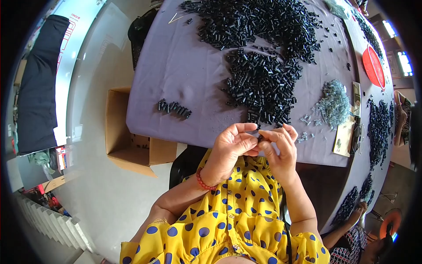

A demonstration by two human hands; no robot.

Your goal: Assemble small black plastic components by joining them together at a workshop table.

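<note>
My left hand (235, 143) and my right hand (281, 148) meet in front of my chest at the table's near edge. Between their fingertips is a small black tubular piece (260, 137), mostly covered by the fingers. Both hands are closed in a pinch around it. Just beyond them lies a heap of similar short black tubes (263, 83), which runs into a larger heap (259, 22) farther back. To the left, a small group of black tubes (173, 108) lies apart on the lilac tablecloth (176, 66).
Small clear pieces (335, 103) form a pile at the right, near a yellowish card (343, 138) and eyeglasses (358, 138). A red basket (373, 67) sits farther right. An open cardboard box (121, 132) stands below the left edge. Another person's hand (358, 213) works at lower right.
</note>
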